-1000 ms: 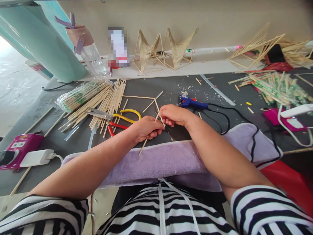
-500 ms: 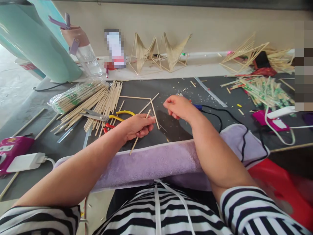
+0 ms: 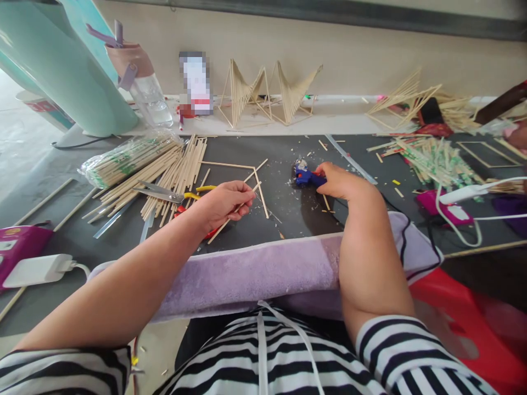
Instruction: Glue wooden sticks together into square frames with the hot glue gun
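Observation:
My left hand [image 3: 231, 204] pinches a thin wooden stick [image 3: 218, 231], which slants from the towel side up past my fingertips. Just beyond it, several sticks form an angled frame [image 3: 230, 164] lying flat on the dark table. Over to the right, my right hand [image 3: 340, 180] has its fingers closed round the back of a blue hot glue gun [image 3: 304, 176]. Whitish clumps and crumbs lie by the gun's front. Scissors [image 3: 158, 192] with yellow handles rest left of my left hand, on loose sticks [image 3: 177, 175]. Part of the handles is hidden behind my left hand.
Twisted stick models [image 3: 242, 93] stand along the back ledge, near a phone [image 3: 195, 82] and a water bottle [image 3: 144, 93]. A bagged stick bundle [image 3: 127, 162] lies left, wrapped sticks [image 3: 432, 159] right. A purple towel [image 3: 255, 269] covers the front edge. Magenta power sockets [image 3: 444, 207] trail cables.
My right hand has moved right and closed on the glue gun, which now shows more fully. My left hand has shifted slightly up and left, and its stick lies at a flatter slant.

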`<state>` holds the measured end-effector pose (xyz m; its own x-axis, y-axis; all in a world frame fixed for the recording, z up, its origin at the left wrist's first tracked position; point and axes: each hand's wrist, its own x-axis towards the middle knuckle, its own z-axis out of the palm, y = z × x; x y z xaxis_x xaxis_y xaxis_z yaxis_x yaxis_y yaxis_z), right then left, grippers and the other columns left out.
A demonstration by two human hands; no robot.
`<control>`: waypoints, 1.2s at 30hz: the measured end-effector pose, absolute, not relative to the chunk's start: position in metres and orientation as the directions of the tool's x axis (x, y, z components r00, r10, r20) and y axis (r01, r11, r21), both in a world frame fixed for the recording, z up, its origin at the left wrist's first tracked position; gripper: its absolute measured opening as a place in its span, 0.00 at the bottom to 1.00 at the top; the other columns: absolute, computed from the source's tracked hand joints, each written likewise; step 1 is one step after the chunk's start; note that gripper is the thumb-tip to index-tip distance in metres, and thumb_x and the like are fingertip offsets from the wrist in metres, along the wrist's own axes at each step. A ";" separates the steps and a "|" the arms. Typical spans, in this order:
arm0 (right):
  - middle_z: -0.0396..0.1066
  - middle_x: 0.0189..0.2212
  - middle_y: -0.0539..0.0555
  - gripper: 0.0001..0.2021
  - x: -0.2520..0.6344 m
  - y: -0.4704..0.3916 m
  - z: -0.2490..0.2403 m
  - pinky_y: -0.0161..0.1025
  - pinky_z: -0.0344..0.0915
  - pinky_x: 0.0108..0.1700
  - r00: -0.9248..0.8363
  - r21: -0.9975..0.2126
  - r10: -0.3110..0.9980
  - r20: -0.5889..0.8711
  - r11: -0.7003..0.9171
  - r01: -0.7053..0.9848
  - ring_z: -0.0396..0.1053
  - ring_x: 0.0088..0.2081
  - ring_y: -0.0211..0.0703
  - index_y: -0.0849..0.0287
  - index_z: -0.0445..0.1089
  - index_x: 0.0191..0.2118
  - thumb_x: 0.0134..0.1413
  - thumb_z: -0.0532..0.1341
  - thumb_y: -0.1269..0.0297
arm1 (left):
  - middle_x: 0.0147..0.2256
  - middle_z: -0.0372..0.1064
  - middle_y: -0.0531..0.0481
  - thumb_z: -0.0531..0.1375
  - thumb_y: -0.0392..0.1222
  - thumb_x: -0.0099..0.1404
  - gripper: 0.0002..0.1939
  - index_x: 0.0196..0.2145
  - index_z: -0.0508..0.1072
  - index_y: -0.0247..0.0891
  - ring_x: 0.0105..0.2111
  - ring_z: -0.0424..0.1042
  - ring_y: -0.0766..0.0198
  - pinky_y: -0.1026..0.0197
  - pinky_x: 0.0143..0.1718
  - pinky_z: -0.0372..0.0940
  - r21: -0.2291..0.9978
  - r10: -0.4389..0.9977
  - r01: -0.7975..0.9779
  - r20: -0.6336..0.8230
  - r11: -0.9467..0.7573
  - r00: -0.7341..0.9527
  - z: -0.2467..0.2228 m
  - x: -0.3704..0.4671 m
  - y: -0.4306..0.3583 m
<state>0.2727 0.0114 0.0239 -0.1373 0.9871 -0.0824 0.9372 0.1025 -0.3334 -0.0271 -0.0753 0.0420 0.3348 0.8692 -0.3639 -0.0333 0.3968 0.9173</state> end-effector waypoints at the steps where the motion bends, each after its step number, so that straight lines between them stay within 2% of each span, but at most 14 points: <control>1: 0.72 0.40 0.59 0.23 0.271 0.013 0.021 0.46 0.65 0.42 -0.106 -0.311 0.989 -0.105 0.068 0.948 0.70 0.40 0.53 0.57 0.66 0.43 0.35 0.63 0.76 | 0.23 0.62 0.54 0.58 0.34 0.63 0.07 0.27 0.63 0.35 0.17 0.58 0.76 0.73 0.12 0.44 0.917 0.864 -0.017 -0.369 0.399 0.344 0.041 -0.028 -0.075; 4: 0.72 0.42 0.60 0.29 0.267 0.015 0.021 0.45 0.65 0.42 -0.003 -0.231 0.991 -0.136 -0.029 0.973 0.70 0.41 0.52 0.58 0.62 0.51 0.37 0.61 0.76 | 0.23 0.63 0.54 0.59 0.34 0.62 0.07 0.28 0.64 0.36 0.16 0.58 0.76 0.72 0.12 0.46 0.916 0.847 0.044 -0.386 0.398 0.366 0.039 -0.029 -0.075; 7: 0.72 0.44 0.61 0.32 0.260 0.010 0.030 0.45 0.65 0.43 0.031 -0.281 0.999 -0.027 -0.037 0.959 0.70 0.42 0.53 0.59 0.61 0.55 0.38 0.63 0.73 | 0.23 0.63 0.55 0.59 0.36 0.62 0.06 0.29 0.65 0.36 0.16 0.59 0.76 0.72 0.12 0.46 0.927 0.852 0.105 -0.372 0.360 0.369 0.037 -0.030 -0.075; 9: 0.72 0.44 0.60 0.30 0.254 0.003 0.039 0.45 0.65 0.44 0.015 -0.407 0.997 0.073 0.016 0.913 0.70 0.42 0.52 0.57 0.63 0.54 0.40 0.65 0.69 | 0.23 0.63 0.56 0.60 0.37 0.62 0.05 0.30 0.65 0.36 0.15 0.59 0.76 0.72 0.12 0.46 0.941 0.879 0.144 -0.339 0.307 0.335 0.036 -0.031 -0.075; 11: 0.73 0.43 0.57 0.24 0.246 -0.005 0.047 0.43 0.66 0.41 -0.078 -0.608 0.988 0.136 0.145 0.781 0.70 0.41 0.49 0.56 0.67 0.52 0.46 0.64 0.62 | 0.22 0.62 0.57 0.61 0.38 0.61 0.05 0.30 0.66 0.37 0.15 0.59 0.76 0.72 0.12 0.47 0.951 0.916 0.193 -0.290 0.243 0.278 0.037 -0.032 -0.075; 13: 0.73 0.43 0.56 0.21 0.238 -0.013 0.051 0.39 0.66 0.34 -0.189 -0.782 0.974 0.121 0.211 0.586 0.70 0.38 0.46 0.55 0.69 0.50 0.50 0.63 0.56 | 0.20 0.61 0.58 0.61 0.39 0.60 0.06 0.30 0.66 0.38 0.14 0.59 0.76 0.72 0.12 0.47 0.952 0.942 0.238 -0.246 0.191 0.227 0.040 -0.032 -0.075; 16: 0.74 0.40 0.54 0.20 0.226 -0.020 0.052 0.36 0.65 0.29 -0.357 -0.896 0.933 0.049 0.199 0.397 0.69 0.33 0.42 0.55 0.71 0.48 0.49 0.65 0.54 | 0.20 0.61 0.58 0.61 0.38 0.60 0.06 0.29 0.66 0.37 0.14 0.59 0.76 0.72 0.12 0.47 0.949 0.958 0.260 -0.228 0.179 0.173 0.043 -0.032 -0.074; 21: 0.74 0.42 0.53 0.19 0.212 -0.025 0.050 0.33 0.64 0.28 -0.460 -0.922 0.888 -0.017 0.164 0.351 0.69 0.37 0.42 0.55 0.73 0.44 0.44 0.68 0.57 | 0.20 0.62 0.58 0.62 0.39 0.58 0.06 0.29 0.67 0.37 0.14 0.59 0.76 0.71 0.14 0.50 0.963 0.979 0.249 -0.146 0.107 0.141 0.039 -0.038 -0.069; 24: 0.73 0.39 0.53 0.16 0.210 -0.026 0.051 0.34 0.65 0.28 -0.487 -0.932 0.873 -0.016 0.163 0.323 0.68 0.31 0.38 0.56 0.73 0.40 0.44 0.68 0.56 | 0.20 0.61 0.58 0.63 0.40 0.57 0.07 0.29 0.67 0.37 0.14 0.59 0.75 0.70 0.15 0.51 0.960 0.986 0.275 -0.095 0.055 0.137 0.037 -0.043 -0.067; 28: 0.72 0.35 0.51 0.14 0.211 -0.030 0.053 0.37 0.67 0.31 -0.504 -0.944 0.864 0.011 0.175 0.281 0.64 0.24 0.33 0.56 0.72 0.35 0.45 0.68 0.53 | 0.17 0.59 0.59 0.63 0.39 0.56 0.07 0.27 0.66 0.38 0.14 0.59 0.74 0.69 0.15 0.51 0.952 0.989 0.299 -0.099 0.063 0.109 0.040 -0.045 -0.066; 36: 0.73 0.35 0.52 0.16 0.212 -0.033 0.057 0.40 0.68 0.35 -0.507 -0.934 0.860 0.052 0.221 0.280 0.69 0.26 0.38 0.56 0.71 0.35 0.47 0.66 0.48 | 0.19 0.62 0.57 0.63 0.41 0.55 0.06 0.27 0.69 0.38 0.14 0.61 0.72 0.69 0.16 0.51 0.930 0.990 0.363 -0.093 0.049 0.106 0.032 -0.047 -0.062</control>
